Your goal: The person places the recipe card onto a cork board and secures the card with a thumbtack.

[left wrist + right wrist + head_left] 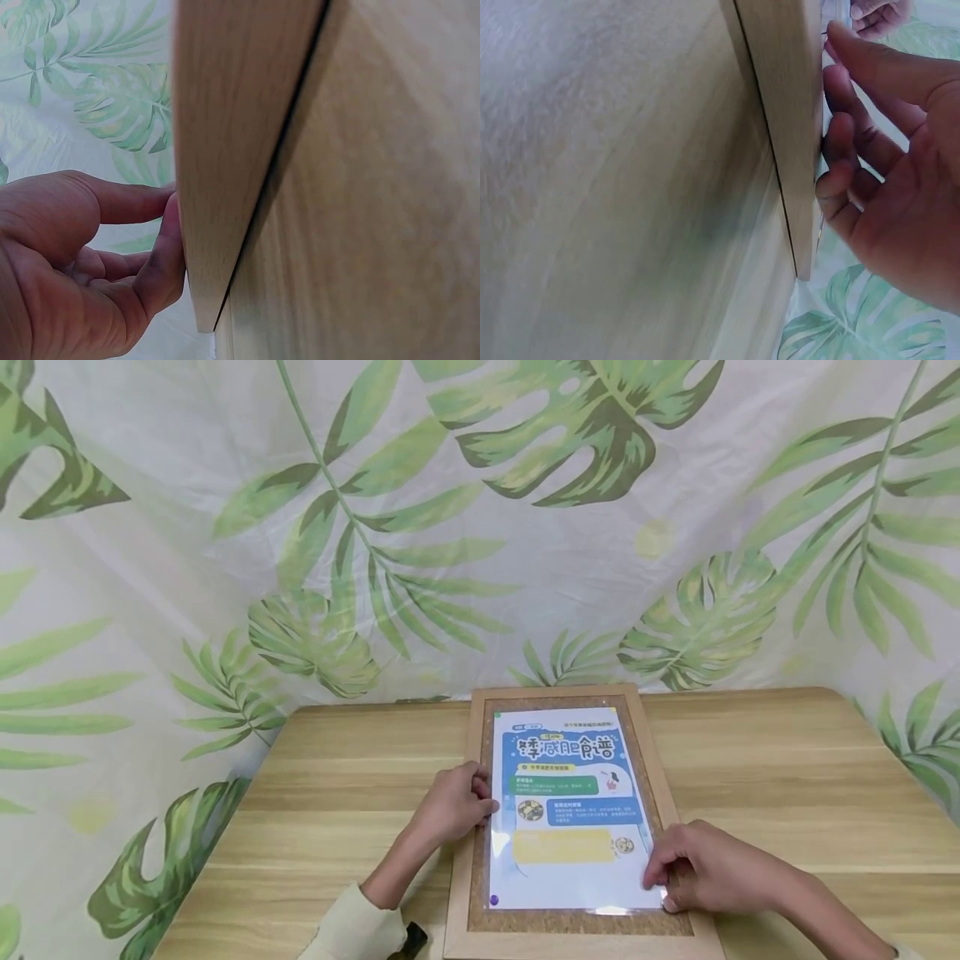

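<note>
A glossy printed poster (566, 881) with blue, green and yellow panels lies on a cork board (585, 922) in a light wooden frame (652, 752). Small pushpins mark its corners, a green one at top left and a purple pushpin (493, 900) at bottom left. My left hand (453, 802) pinches at the poster's left edge, thumb and forefinger tips close together over the frame (240, 150). At the lower right corner my right hand (701, 868) pinches the poster's edge between thumb and forefinger, its other fingers curled; the fingers partly cover that corner.
The framed board lies on a wood-grain table (360, 793) and reaches its back edge. Behind hangs a white curtain (420, 610) with green leaf prints. A dark object (412, 939) sits by the left sleeve (356, 927).
</note>
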A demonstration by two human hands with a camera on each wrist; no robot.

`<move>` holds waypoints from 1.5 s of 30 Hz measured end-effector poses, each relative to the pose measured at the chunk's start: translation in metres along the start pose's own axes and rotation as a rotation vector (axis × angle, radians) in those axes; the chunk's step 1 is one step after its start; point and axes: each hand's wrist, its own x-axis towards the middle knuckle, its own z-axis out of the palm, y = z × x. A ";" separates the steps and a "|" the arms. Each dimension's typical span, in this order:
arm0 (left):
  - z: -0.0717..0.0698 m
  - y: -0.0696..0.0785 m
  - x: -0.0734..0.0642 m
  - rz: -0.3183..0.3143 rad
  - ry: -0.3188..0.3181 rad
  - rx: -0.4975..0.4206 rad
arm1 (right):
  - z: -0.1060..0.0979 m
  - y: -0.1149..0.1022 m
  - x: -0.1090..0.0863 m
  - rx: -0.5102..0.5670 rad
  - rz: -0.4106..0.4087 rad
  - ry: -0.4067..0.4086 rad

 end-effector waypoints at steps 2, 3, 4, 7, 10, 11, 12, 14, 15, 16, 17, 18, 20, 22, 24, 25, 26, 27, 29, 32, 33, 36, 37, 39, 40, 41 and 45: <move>0.000 0.000 -0.001 0.001 -0.001 -0.005 | -0.001 0.001 0.001 -0.071 -0.065 0.004; 0.000 0.000 -0.001 0.006 -0.001 -0.007 | -0.002 0.002 0.001 -0.080 -0.088 -0.003; 0.000 -0.001 -0.001 0.010 -0.001 -0.009 | -0.002 0.003 0.002 -0.081 -0.107 -0.015; 0.000 0.000 -0.001 0.018 -0.001 -0.009 | -0.004 0.006 0.003 -0.065 -0.149 -0.048; 0.001 -0.001 -0.001 0.016 -0.003 -0.008 | -0.006 0.008 0.004 -0.068 -0.191 -0.068; 0.001 -0.001 -0.001 0.016 -0.002 -0.008 | -0.006 0.009 0.005 -0.075 -0.208 -0.069; 0.001 -0.001 -0.001 0.015 -0.003 -0.010 | -0.006 0.009 0.006 -0.081 -0.224 -0.070; 0.001 -0.001 -0.001 0.013 -0.003 -0.011 | -0.007 0.010 0.007 -0.085 -0.245 -0.075; 0.001 -0.001 -0.001 0.015 -0.002 -0.011 | -0.007 0.010 0.008 -0.085 -0.251 -0.078; 0.001 -0.001 -0.001 0.017 -0.001 -0.012 | -0.007 0.011 0.009 -0.083 -0.254 -0.084; 0.001 -0.001 -0.001 0.018 -0.001 -0.012 | -0.007 0.011 0.009 -0.083 -0.254 -0.089; 0.001 -0.002 -0.001 0.018 0.000 -0.011 | -0.007 0.011 0.010 -0.079 -0.253 -0.095; 0.002 -0.002 -0.001 0.019 -0.001 -0.012 | -0.008 0.011 0.011 -0.075 -0.247 -0.105; 0.003 -0.002 -0.002 0.020 -0.003 -0.013 | -0.008 0.012 0.012 -0.073 -0.244 -0.111; 0.003 -0.002 -0.002 0.020 -0.006 -0.014 | -0.008 0.012 0.012 -0.074 -0.244 -0.111; 0.003 -0.002 -0.002 0.022 -0.007 -0.015 | -0.007 0.012 0.012 -0.076 -0.243 -0.109; 0.003 -0.001 -0.002 0.024 -0.007 -0.015 | -0.007 0.012 0.013 -0.081 -0.243 -0.104; 0.002 -0.001 -0.002 0.026 -0.005 -0.015 | -0.006 0.012 0.013 -0.092 -0.245 -0.095; 0.002 -0.001 -0.002 0.026 -0.002 -0.012 | -0.005 0.012 0.014 -0.103 -0.238 -0.083; 0.001 0.000 -0.002 0.025 0.000 -0.009 | -0.004 0.011 0.016 -0.112 -0.220 -0.071; 0.001 -0.001 -0.002 0.021 0.000 -0.008 | -0.004 0.011 0.017 -0.111 -0.214 -0.069; 0.001 -0.001 -0.002 0.015 0.000 -0.010 | -0.003 0.010 0.017 -0.108 -0.197 -0.064; 0.002 -0.001 -0.002 0.012 0.000 -0.010 | -0.002 0.009 0.017 -0.103 -0.189 -0.061; 0.002 -0.002 -0.002 0.010 0.001 -0.006 | -0.002 0.007 0.018 -0.080 -0.158 -0.059; 0.002 -0.002 -0.001 0.010 0.001 -0.004 | -0.002 0.006 0.019 -0.065 -0.133 -0.059; 0.002 -0.002 -0.001 0.012 0.002 -0.001 | -0.002 0.004 0.020 -0.053 -0.107 -0.059; 0.002 -0.002 0.000 0.015 0.000 0.006 | -0.001 -0.001 0.023 -0.014 -0.002 -0.062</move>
